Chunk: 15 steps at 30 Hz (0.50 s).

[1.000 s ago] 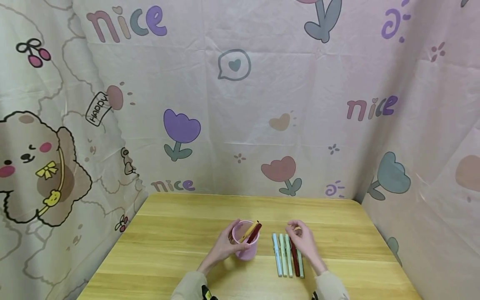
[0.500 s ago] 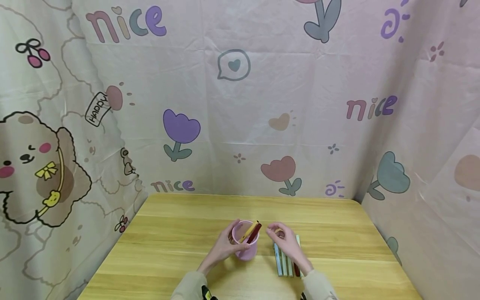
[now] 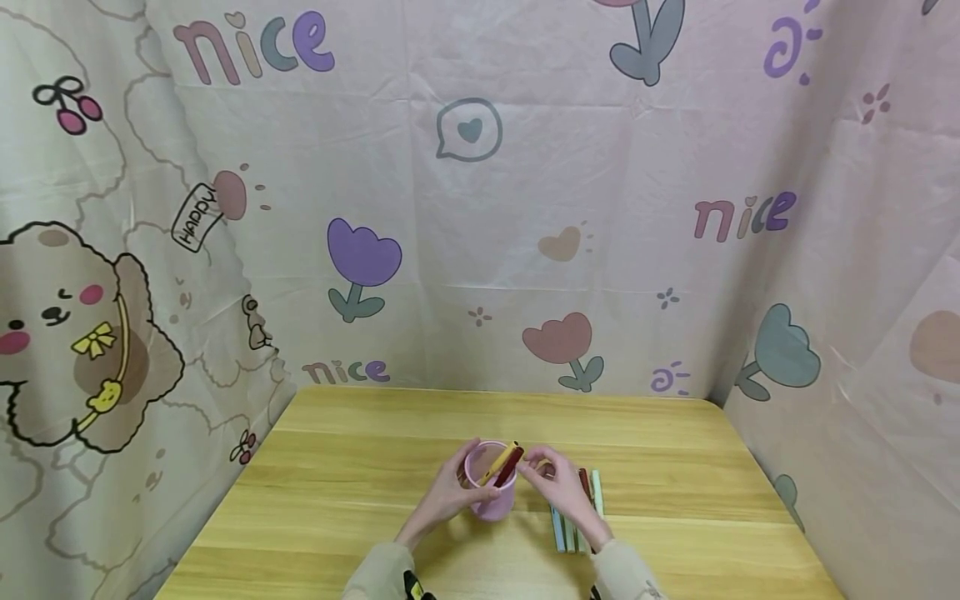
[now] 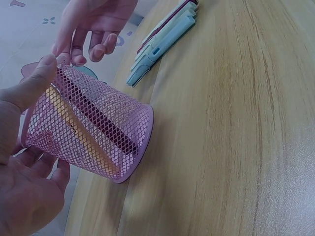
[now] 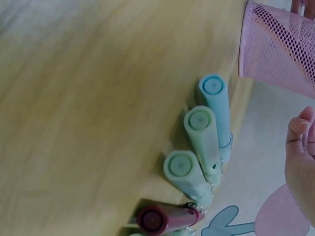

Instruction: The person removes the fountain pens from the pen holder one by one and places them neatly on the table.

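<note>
Two pens (image 3: 504, 465) already lean in the pink mesh cup (image 3: 491, 492) that my left grip (image 3: 448, 493) steadies, while my right grip (image 3: 558, 486), fingers loosely bent and seemingly empty, has swung from the pen row (image 3: 577, 517) beneath it on the surface (image 3: 360, 467) to the rim.

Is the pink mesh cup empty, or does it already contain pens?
Not empty. The pink mesh cup contains two pens: a yellow pen and a dark red pen show through the mesh, leaning inside.

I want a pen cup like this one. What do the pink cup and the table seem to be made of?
Pink cup: likely painted wire mesh; its diamond lattice shows the pens inside. Table: wood or wood-look laminate, smooth, with lengthwise grain.
</note>
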Each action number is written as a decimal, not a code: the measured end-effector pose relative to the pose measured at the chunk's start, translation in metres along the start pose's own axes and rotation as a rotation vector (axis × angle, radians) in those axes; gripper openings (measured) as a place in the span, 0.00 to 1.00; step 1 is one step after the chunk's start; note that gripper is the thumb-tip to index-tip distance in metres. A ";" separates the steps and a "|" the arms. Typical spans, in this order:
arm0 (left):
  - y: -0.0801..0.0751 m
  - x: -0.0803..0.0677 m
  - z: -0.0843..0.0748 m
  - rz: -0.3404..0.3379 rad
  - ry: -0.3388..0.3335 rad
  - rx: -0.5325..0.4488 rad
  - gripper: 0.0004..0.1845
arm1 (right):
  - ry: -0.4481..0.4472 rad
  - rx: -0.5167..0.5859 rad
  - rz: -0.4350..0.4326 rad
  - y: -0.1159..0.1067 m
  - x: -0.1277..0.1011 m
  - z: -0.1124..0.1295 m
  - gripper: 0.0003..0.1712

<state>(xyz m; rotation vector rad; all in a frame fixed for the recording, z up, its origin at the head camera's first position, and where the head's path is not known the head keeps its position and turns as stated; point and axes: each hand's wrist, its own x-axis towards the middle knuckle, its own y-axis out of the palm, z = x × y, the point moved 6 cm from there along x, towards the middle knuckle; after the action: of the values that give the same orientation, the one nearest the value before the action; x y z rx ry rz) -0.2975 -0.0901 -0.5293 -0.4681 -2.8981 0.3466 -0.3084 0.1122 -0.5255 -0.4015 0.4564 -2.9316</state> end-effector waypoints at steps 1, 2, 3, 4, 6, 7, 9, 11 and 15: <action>0.000 0.000 0.000 0.000 -0.001 -0.001 0.55 | 0.000 -0.004 -0.004 0.001 0.000 0.000 0.12; 0.000 0.000 0.000 0.000 -0.001 -0.002 0.55 | 0.001 -0.009 -0.009 0.001 0.000 0.001 0.12; 0.000 0.000 0.000 -0.001 0.000 -0.002 0.55 | 0.006 -0.020 -0.011 0.002 0.000 0.001 0.12; 0.000 0.000 0.000 -0.002 0.000 -0.001 0.55 | 0.013 -0.026 -0.013 0.002 0.000 0.001 0.12; 0.000 0.000 0.000 -0.004 0.002 0.002 0.54 | 0.029 -0.033 -0.013 0.004 0.000 0.001 0.12; 0.000 0.000 0.001 -0.004 0.002 0.003 0.54 | 0.040 -0.038 -0.014 0.004 0.000 0.001 0.11; 0.000 0.000 0.001 -0.004 0.007 0.005 0.54 | 0.054 -0.044 -0.013 0.005 0.001 0.001 0.10; 0.000 0.000 0.000 -0.002 0.014 0.004 0.54 | 0.056 -0.038 -0.015 0.006 0.002 0.002 0.10; 0.000 0.000 -0.001 0.002 0.020 0.006 0.54 | 0.040 -0.035 -0.031 0.006 0.003 0.005 0.09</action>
<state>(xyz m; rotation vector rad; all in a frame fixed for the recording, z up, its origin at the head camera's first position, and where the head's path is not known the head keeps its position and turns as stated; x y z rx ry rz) -0.2969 -0.0902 -0.5286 -0.4703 -2.8769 0.3482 -0.3095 0.1046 -0.5221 -0.3582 0.5115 -2.9698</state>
